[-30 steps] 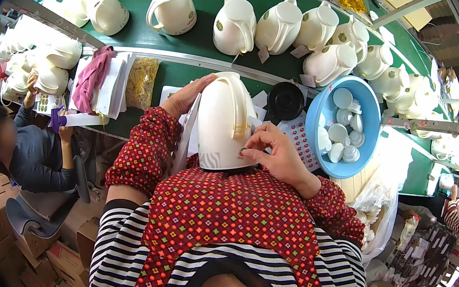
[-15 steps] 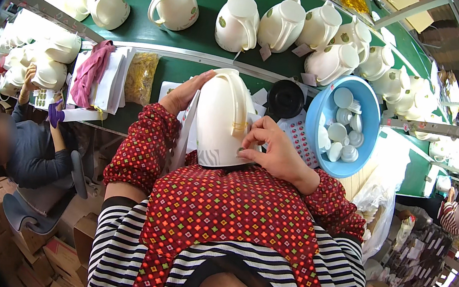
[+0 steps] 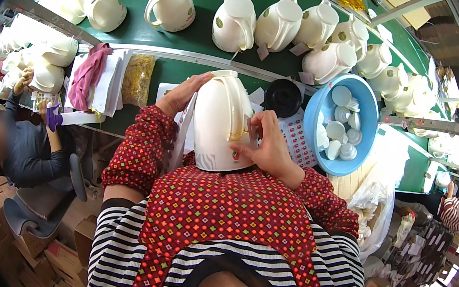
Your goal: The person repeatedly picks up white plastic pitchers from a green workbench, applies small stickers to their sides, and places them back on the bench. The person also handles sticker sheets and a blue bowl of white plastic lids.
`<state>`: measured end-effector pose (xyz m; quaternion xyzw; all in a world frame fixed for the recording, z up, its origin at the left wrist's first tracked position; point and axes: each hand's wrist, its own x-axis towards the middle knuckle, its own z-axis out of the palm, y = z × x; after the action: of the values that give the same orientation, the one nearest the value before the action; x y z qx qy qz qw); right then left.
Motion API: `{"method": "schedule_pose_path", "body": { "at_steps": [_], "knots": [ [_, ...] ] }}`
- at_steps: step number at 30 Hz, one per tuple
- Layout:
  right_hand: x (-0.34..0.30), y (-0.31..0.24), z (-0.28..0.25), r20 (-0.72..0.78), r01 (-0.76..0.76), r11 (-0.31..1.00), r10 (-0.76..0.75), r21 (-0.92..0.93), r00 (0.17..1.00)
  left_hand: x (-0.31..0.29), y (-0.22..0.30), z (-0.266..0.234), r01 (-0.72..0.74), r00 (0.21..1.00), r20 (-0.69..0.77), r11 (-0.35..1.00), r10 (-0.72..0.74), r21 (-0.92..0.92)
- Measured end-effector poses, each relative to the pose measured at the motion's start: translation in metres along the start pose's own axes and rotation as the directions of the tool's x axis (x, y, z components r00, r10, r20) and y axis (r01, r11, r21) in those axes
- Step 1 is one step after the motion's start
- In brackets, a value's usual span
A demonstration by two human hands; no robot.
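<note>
A cream-white jug [image 3: 214, 121] stands tilted against my body, with its handle toward my right and a gold tie [image 3: 237, 135] round the handle. My left hand [image 3: 183, 95] is closed over its upper left side. A white sheet [image 3: 182, 131] hangs beside the jug below that hand. My right hand [image 3: 275, 145] is bent against the jug's right side, its thumb on the body just below the gold tie. A small red mark [image 3: 235, 155] shows on the jug by that thumb. The inner sides of the right fingers are partly hidden.
A blue basin [image 3: 367, 157] of white lids [image 3: 336, 130] stands right, near a black round lid [image 3: 283, 98] and a red-dotted sticker sheet [image 3: 298, 144]. More jugs [image 3: 234, 24] line the green bench. Left are a pink cloth [image 3: 89, 77], gold ties [image 3: 138, 79] and a co-worker [image 3: 35, 151].
My right thumb and fingers have spread from a pinch and lie against the jug near the tie. A red mark now shows by the thumb. My left hand stays on the jug.
</note>
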<state>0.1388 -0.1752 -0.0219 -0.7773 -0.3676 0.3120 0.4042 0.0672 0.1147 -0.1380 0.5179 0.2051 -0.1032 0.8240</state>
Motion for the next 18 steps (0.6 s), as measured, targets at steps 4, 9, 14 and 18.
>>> {"method": "schedule_pose_path", "body": {
  "at_steps": [4, 9, 14, 18],
  "knots": [
    [0.005, 0.002, 0.001, -0.061, 0.185, 0.964, -0.200, -0.192, 0.978, -0.009, 0.002, 0.005, 0.056, 0.998, -0.021, 0.988, -0.059, -0.144],
    [0.019, -0.041, -0.023, 0.041, 0.254, 0.925, -0.253, -0.282, 0.967, -0.019, 0.011, 0.001, -0.028, 0.999, -0.034, 0.997, 0.025, -0.067],
    [0.087, -0.058, -0.020, 0.323, -0.217, 0.918, 0.105, 0.332, 0.940, -0.031, 0.040, -0.011, -0.195, 0.981, 0.024, 0.978, 0.194, 0.072],
    [0.122, -0.046, 0.002, 0.464, -0.450, 0.637, 0.161, 0.625, 0.871, -0.038, 0.063, -0.031, -0.376, 0.921, -0.007, 0.893, 0.390, 0.247]
  ]
}}
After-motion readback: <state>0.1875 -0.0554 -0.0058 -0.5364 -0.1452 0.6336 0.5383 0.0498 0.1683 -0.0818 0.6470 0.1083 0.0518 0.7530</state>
